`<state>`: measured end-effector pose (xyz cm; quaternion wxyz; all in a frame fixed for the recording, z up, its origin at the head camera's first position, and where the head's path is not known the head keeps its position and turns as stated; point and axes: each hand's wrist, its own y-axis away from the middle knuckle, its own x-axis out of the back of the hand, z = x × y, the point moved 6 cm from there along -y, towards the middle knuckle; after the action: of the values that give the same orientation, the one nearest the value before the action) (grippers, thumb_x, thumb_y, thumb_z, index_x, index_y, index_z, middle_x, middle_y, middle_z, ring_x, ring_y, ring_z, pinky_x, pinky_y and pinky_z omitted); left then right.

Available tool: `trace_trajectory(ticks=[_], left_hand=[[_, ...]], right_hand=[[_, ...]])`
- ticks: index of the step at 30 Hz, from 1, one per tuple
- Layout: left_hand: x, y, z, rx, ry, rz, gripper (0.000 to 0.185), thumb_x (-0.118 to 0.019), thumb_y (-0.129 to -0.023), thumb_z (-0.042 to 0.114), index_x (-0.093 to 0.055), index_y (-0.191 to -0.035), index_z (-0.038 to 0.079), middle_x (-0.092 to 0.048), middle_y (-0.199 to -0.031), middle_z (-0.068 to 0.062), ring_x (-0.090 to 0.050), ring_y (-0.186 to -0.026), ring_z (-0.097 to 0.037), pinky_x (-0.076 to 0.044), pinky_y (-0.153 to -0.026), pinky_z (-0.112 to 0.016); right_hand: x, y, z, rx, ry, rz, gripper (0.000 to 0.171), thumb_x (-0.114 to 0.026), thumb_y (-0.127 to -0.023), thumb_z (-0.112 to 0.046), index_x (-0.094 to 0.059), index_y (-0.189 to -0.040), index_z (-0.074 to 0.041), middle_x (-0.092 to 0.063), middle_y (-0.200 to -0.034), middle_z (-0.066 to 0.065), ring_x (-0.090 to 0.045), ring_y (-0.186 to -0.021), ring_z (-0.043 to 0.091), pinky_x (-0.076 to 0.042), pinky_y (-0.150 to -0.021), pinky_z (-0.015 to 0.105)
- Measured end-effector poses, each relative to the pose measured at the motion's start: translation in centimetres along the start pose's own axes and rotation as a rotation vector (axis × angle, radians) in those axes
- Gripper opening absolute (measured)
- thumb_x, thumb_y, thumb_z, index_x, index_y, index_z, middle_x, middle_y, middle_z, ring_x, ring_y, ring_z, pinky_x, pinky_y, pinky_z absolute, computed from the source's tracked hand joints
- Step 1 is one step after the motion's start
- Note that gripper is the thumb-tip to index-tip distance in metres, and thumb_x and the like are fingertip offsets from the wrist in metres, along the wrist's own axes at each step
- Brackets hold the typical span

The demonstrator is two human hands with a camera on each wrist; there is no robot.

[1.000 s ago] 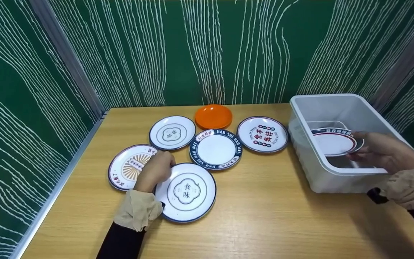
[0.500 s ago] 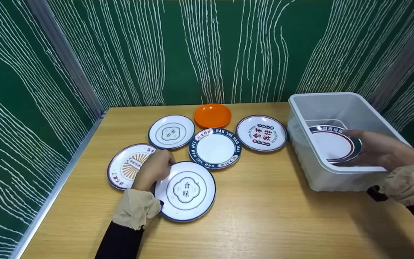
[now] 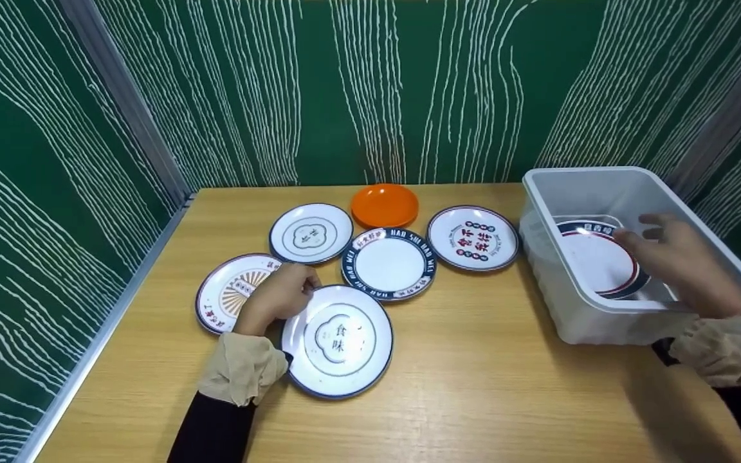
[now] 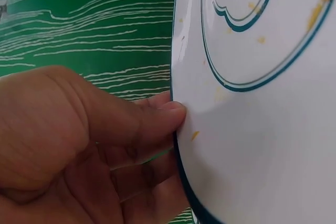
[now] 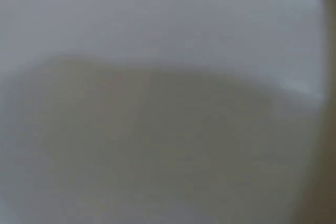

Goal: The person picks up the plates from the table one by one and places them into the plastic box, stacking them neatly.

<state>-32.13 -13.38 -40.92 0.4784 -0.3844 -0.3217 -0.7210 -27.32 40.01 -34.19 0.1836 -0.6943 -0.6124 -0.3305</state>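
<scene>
My left hand [image 3: 283, 292] pinches the upper left rim of a white plate [image 3: 364, 360] with a blue edge and a flower-shaped emblem. In the left wrist view the thumb [image 4: 157, 121] lies on the face of this plate [image 4: 236, 140], with fingers behind it and orange-yellow specks on its surface. Over the grey-white plastic tub [image 3: 560, 283] my right hand [image 3: 686, 260] has its fingers spread and holds nothing. Beneath its fingertips, inside the tub, lies a plate [image 3: 595, 260] with a dark lettered rim and a red ring. The right wrist view is a pale blur.
Behind the left hand are a sunburst plate [image 3: 226, 286] and another emblem plate [image 3: 311, 233]. A dark-rimmed lettered plate [image 3: 388, 263], an orange plate [image 3: 384, 206] and a red-lettered plate [image 3: 472, 238] stand farther back on the wooden table [image 3: 473, 379]. Green walls [image 3: 319, 96] enclose it.
My right hand has lowered the dark-rimmed plate into the tub, let go and spread its fingers. The left hand keeps its pinch, and its plate now tilts slightly.
</scene>
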Motion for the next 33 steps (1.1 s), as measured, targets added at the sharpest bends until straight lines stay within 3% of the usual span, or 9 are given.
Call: trace_trajectory(ticks=[4,7,10,12,16,19,22,25,33], left_hand=[[0.2,0.1,0.3,-0.03,0.019,0.013,0.021,-0.057,-0.094,-0.007,-0.073,-0.103,0.003,-0.067,-0.098,-0.01,-0.061,-0.093,-0.024,-0.055,-0.088,-0.04],[0.1,0.2,0.5,-0.023,0.043,0.021,0.022,-0.057,-0.095,-0.007,-0.073,-0.107,0.003,-0.067,-0.099,-0.009,-0.061,-0.093,-0.023,-0.055,-0.089,-0.039],[0.0,0.3,0.7,-0.01,0.094,0.028,0.024,-0.055,-0.098,-0.005,-0.071,-0.114,0.003,-0.068,-0.104,-0.01,-0.062,-0.098,-0.023,-0.055,-0.093,-0.04],[0.0,0.3,0.8,-0.005,0.132,0.035,0.025,-0.054,-0.1,-0.004,-0.07,-0.118,0.002,-0.067,-0.108,-0.011,-0.062,-0.101,-0.024,-0.054,-0.095,-0.041],[0.0,0.4,0.9,0.002,0.19,0.046,0.025,-0.054,-0.101,-0.002,-0.069,-0.12,0.004,-0.068,-0.111,-0.01,-0.062,-0.104,-0.024,-0.053,-0.099,-0.04],[0.0,0.4,1.0,0.003,0.236,0.048,0.024,-0.055,-0.102,-0.001,-0.069,-0.12,0.006,-0.068,-0.112,-0.009,-0.061,-0.104,-0.024,-0.052,-0.101,-0.04],[0.0,0.3,1.2,-0.013,0.284,0.045,0.023,-0.056,-0.102,-0.001,-0.069,-0.12,0.007,-0.068,-0.114,-0.008,-0.06,-0.104,-0.023,-0.052,-0.102,-0.04],[0.0,0.1,1.5,-0.025,0.312,0.058,0.024,-0.057,-0.102,-0.001,-0.068,-0.121,0.009,-0.068,-0.116,-0.007,-0.06,-0.104,-0.023,-0.051,-0.101,-0.039],[0.1,0.1,2.3,0.006,0.481,0.098,0.024,-0.053,-0.103,-0.002,-0.063,-0.123,0.008,-0.06,-0.114,-0.009,-0.055,-0.105,-0.024,-0.05,-0.094,-0.035]], right_hand=[[-0.7,1.7,-3.3,0.145,0.056,0.096,0.09,-0.042,-0.101,-0.063,-0.023,-0.158,0.005,-0.03,-0.154,0.04,-0.033,-0.137,0.06,-0.035,-0.105,0.074],[-1.8,3.4,-5.9,0.286,0.064,0.217,0.075,-0.048,-0.104,-0.053,-0.036,-0.154,0.002,-0.043,-0.148,0.035,-0.044,-0.132,0.055,-0.042,-0.101,0.068],[-3.4,5.2,-8.0,0.434,0.058,0.349,0.059,-0.058,-0.104,-0.038,-0.047,-0.148,-0.001,-0.054,-0.141,0.029,-0.054,-0.125,0.048,-0.05,-0.096,0.038],[-4.3,6.4,-9.3,0.543,0.043,0.441,0.052,-0.063,-0.102,-0.03,-0.052,-0.144,-0.002,-0.059,-0.136,0.026,-0.06,-0.119,0.044,-0.046,-0.09,0.021],[-6.4,8.0,-11.3,0.719,0.016,0.525,0.047,-0.069,-0.099,-0.021,-0.057,-0.14,-0.003,-0.065,-0.127,0.022,-0.064,-0.111,0.038,-0.046,-0.092,0.023],[-7.8,8.4,-12.3,0.779,0.01,0.508,0.045,-0.07,-0.098,-0.019,-0.058,-0.139,-0.004,-0.066,-0.125,0.019,-0.064,-0.11,0.034,-0.049,-0.094,0.028],[-9.2,8.3,-12.7,0.794,0.014,0.47,0.043,-0.07,-0.098,-0.02,-0.06,-0.137,-0.004,-0.066,-0.124,0.016,-0.064,-0.109,0.031,-0.047,-0.093,0.018],[-10.6,7.8,-13.0,0.81,0.019,0.425,0.042,-0.071,-0.098,-0.019,-0.061,-0.134,-0.001,-0.067,-0.122,0.015,-0.065,-0.105,0.027,-0.05,-0.087,0.018],[-14.3,5.5,-12.2,0.744,-0.012,0.231,0.045,-0.068,-0.1,-0.026,-0.058,-0.138,-0.003,-0.065,-0.128,0.014,-0.065,-0.11,0.029,-0.059,-0.085,0.044]])
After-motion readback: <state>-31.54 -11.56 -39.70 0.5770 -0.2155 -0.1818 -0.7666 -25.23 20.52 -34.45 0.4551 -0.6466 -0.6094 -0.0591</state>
